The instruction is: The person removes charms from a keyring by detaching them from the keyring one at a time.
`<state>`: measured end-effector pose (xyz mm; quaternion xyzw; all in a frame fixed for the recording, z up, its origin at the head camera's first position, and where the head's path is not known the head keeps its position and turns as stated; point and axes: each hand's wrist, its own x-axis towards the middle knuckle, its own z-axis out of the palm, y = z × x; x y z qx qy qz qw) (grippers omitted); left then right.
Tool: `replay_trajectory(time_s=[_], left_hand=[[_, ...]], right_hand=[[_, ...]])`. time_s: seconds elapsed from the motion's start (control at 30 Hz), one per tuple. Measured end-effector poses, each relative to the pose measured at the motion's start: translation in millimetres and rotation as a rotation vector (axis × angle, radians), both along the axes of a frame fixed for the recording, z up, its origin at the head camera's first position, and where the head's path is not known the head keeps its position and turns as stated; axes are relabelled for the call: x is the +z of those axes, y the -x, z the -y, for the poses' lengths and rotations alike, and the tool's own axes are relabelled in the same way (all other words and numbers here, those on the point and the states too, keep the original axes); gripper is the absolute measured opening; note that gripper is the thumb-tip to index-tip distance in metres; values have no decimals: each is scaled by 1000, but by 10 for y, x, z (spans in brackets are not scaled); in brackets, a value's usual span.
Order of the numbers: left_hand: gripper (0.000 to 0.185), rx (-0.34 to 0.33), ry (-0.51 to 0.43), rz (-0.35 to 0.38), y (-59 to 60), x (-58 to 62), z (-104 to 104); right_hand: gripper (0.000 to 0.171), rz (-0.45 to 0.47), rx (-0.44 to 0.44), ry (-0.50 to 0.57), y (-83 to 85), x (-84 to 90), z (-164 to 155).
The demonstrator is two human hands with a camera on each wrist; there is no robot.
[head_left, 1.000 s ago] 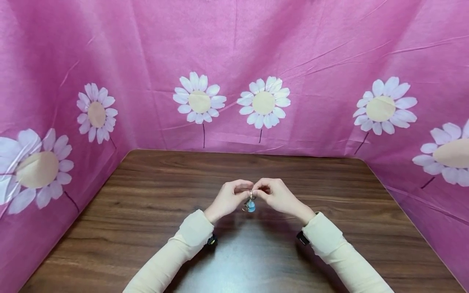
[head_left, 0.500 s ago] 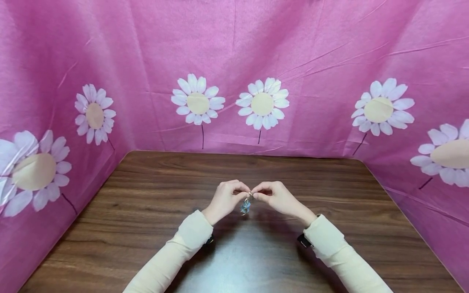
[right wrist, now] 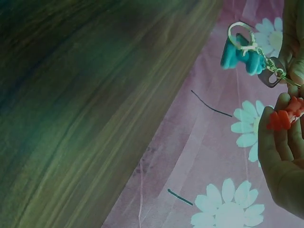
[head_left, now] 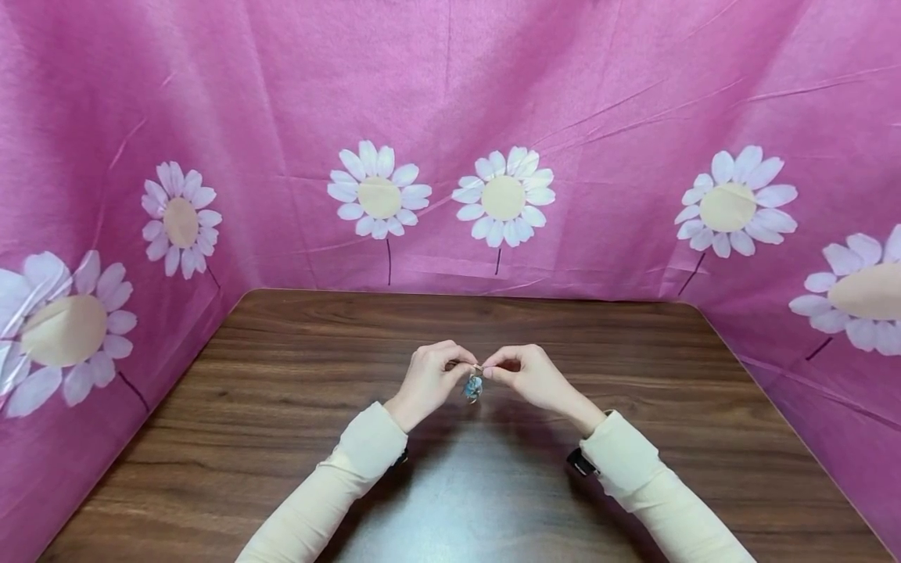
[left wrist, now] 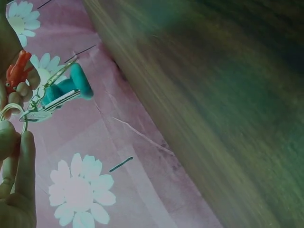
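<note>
Both hands meet above the middle of the wooden table (head_left: 281,391) and pinch a small key ring between them. My left hand (head_left: 463,366) pinches the metal ring (left wrist: 10,112). A teal bow-shaped charm (head_left: 472,387) and a small key (left wrist: 47,110) hang from the ring. In the right wrist view the teal charm (right wrist: 242,57) dangles with a second loop (right wrist: 239,32) on it. My right hand (head_left: 494,372) pinches the other side, and a red charm (right wrist: 284,117) lies against its fingers (right wrist: 278,161). The red charm (left wrist: 18,70) also shows in the left wrist view.
A pink cloth with white daisies (head_left: 503,195) walls the table at the back and on both sides. Cream sleeves (head_left: 352,469) cover both forearms, and a dark strap (head_left: 580,463) sits on the right wrist.
Both hands stay together in nearly the same spot. The teal charm has swung slightly left and up under the fingers.
</note>
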<state>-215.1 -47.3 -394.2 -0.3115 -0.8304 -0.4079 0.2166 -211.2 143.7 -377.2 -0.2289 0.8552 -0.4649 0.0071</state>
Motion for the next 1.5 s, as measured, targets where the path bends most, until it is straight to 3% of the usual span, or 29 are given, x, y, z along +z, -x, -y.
replay_trajectory(time_s=[0.3, 0.57, 0.73, 0.87, 1.07, 1.5], left_hand=[[3, -6, -114, 47, 1, -32, -14], [5, -27, -272, 184, 3, -53, -49], [4, 1, -327, 251, -7, -42, -76], [4, 7, -355, 295, -78, 54, -93], [5, 20, -383, 381, -237, 269, -96], [7, 3, -501, 474, -217, 314, -95]], right_hand=[[9, 21, -37, -4, -32, 30, -12], [9, -9, -53, -20, -216, 305, 61], [9, -24, -75, -20, -241, 342, 66], [9, -18, -76, -9, -214, 294, 50], [8, -18, -89, -2, -69, 53, -16], [10, -53, -91, 56, -27, -7, -33]])
